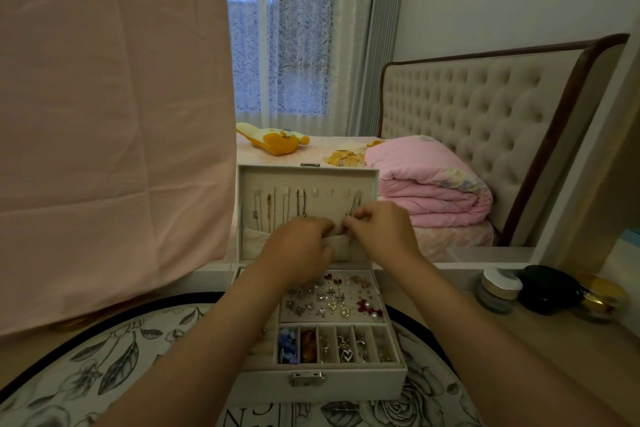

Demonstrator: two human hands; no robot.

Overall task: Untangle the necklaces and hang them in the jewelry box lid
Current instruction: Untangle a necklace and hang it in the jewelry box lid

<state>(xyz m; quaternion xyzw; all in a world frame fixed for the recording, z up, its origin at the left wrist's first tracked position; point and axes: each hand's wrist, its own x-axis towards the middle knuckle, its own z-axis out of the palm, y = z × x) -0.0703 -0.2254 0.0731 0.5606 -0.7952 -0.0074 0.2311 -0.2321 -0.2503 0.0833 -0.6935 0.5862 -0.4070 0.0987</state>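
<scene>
A cream jewelry box [346, 381] stands open in front of me, its lid [308, 177] upright. Several thin necklaces [268, 205] hang from hooks in the left half of the lid. One more necklace [354, 207] hangs near the lid's right side. My right hand [381, 229] pinches the lower end of that chain. My left hand [301, 243] grips the top edge of the lid's fabric pocket [254, 239], next to the right hand. Both hands cover the middle of the pocket.
The box's tray holds earrings [332, 298] and small compartments of beads and charms [334, 345]. It stands on a round floral-print surface [114, 357]. Jars [498, 289] stand at right. A pink cloth [110, 121] hangs at left. A bed with a pink quilt [433, 184] lies behind.
</scene>
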